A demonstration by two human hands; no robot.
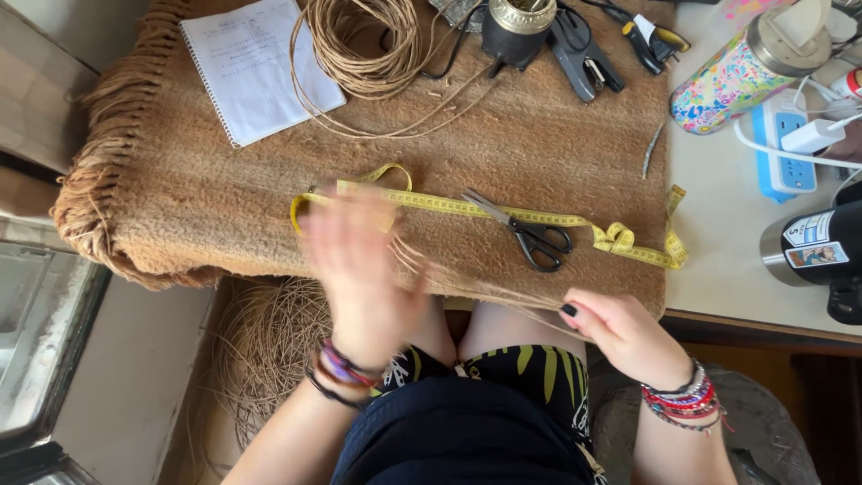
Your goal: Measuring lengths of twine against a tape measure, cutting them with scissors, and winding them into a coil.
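1. My right hand [620, 334] sits nearest my lap, at the near edge of the table, fingers closed on one end of a thin bundle of pale straw-coloured fibre strands [503, 296].
2. My left hand [364, 269] is raised over the same bundle's other end, just left of centre. It is motion-blurred, fingers spread; I cannot tell whether it grips the strands or only brushes them.
3. The bundle's long axis runs left to right and slightly away from me, from the right hand up toward the left hand, along the front edge of the coarse brown woven fibre mat [224, 207]. The two hands are well apart, one at each end.
4. Below the table on my left, a loose nest of the same raw fibre [265, 346] lies by my knee.
5. Just beyond the hands, a yellow tape measure [503, 212] lies stretched across the mat, parallel to the bundle. Black-handled scissors [530, 235] rest on it, between the hands, nearer the right.
6. Farther back: a spiral-bound white notepad [256, 67], a coil of tan twine [364, 45], black pliers [584, 58].
7. Far right, off the mat: a floral-patterned drink bottle [741, 76] lying tilted.
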